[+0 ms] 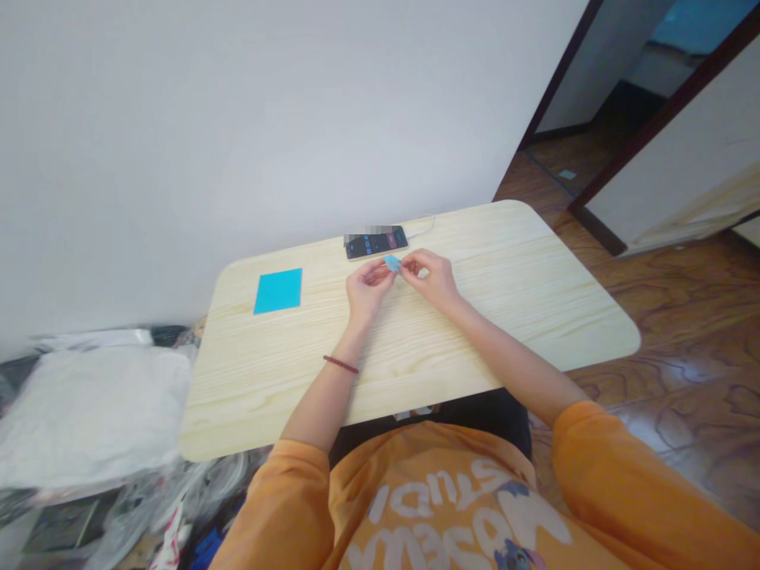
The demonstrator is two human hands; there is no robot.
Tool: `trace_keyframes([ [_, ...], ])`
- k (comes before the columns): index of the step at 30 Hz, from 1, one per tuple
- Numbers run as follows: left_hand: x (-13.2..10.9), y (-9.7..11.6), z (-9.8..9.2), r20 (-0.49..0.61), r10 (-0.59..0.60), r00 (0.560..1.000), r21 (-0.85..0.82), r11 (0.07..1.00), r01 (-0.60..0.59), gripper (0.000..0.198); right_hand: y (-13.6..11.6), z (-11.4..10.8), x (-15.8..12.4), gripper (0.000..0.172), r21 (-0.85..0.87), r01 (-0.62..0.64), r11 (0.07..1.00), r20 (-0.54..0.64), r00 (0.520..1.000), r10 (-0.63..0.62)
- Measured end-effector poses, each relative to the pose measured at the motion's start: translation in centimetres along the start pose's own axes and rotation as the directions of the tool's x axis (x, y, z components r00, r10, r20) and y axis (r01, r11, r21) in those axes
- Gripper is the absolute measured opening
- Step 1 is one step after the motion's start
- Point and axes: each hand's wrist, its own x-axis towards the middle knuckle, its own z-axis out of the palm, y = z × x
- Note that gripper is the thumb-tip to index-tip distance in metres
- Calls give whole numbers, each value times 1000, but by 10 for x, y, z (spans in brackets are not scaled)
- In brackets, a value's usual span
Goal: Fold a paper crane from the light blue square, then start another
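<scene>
Over the middle of a light wooden table point(504, 317), my left hand point(368, 286) and my right hand point(431, 277) meet fingertip to fingertip. Both pinch a small folded piece of light blue paper point(391, 263) held between them, just above the tabletop. A dark red bead bracelet point(340, 364) circles my left wrist. A flat square of blue paper point(279, 290) lies on the table to the left of my hands. Just beyond the hands lies a black phone point(376, 241) with its screen lit.
A white cable point(423, 228) runs from the phone toward the wall behind the table. White cloth and plastic bags point(89, 412) are piled at the left of the table. Wooden floor and an open doorway point(599, 103) lie to the right.
</scene>
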Motion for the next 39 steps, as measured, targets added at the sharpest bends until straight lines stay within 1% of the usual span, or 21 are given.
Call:
trace_keyframes([
  [3,0,0,0,48,0,999,-20,1000,1,41,1,0,0,8,76,-59,995,-47,997,63],
  [7,-1,0,1,35,17,999,-15,1000,-16,39,-1,0,1,5,100,-67,993,-66,995,73],
  [11,-4,1,3,16,41,999,-1,999,-41,33,-6,1,-1,3,29,-19,999,-78,997,21],
  [16,-5,2,4,5,51,999,-7,999,-51,31,-7,1,-2,9,-92,58,994,-80,995,-66],
  [19,-5,1,4,-11,47,999,0,999,-47,28,-6,2,-3,8,-95,83,992,-59,994,-88],
  [23,-4,0,3,-44,60,997,23,998,-59,24,-5,2,-3,6,-43,89,995,-28,996,-90],
  [28,-4,1,1,-60,82,995,63,995,-78,23,-7,2,-3,6,28,20,999,-16,1000,-20],
  [31,-6,4,1,-63,113,992,66,992,-109,24,-6,3,-2,9,101,-61,993,-29,998,64],
  [35,-9,7,2,-67,145,987,65,988,-141,25,-1,6,-1,19,244,-209,947,-11,976,218],
  [39,-10,7,3,-63,138,988,68,989,-134,25,3,8,0,25,343,-275,898,15,958,287],
])
